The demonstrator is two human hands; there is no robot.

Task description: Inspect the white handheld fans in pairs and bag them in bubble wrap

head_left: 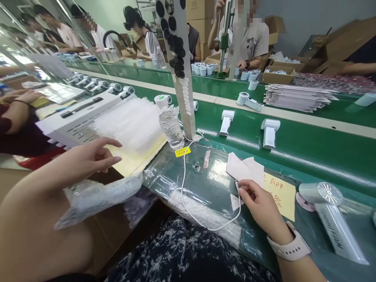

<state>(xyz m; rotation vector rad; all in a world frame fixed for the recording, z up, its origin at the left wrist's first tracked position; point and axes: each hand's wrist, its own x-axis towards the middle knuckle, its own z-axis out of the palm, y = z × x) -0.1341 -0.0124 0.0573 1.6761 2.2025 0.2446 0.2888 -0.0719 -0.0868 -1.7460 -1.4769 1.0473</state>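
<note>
My left hand [94, 156] hovers at the left with its fingers apart and nothing between them. Just below it, a long item in a clear plastic bag [105, 196] lies at the bench edge; its kind is blurred by the wrapping. My right hand [255, 199] pinches the end of a thin white cable [184, 184], which loops over the bench front and back to the metal post [188, 113]. Folded white paper [246, 168] lies just beyond those fingertips. A light-blue handheld fan [329, 219] marked "Speed FAN" rests to the right of my right hand.
A water bottle [170, 123] stands beside the post, near a pile of translucent bags [129, 125]. Several handheld fans, including one [270, 133], sit on the green conveyor [308, 145]. A yellow note [282, 196] lies on the bench. Co-workers occupy the far side and left.
</note>
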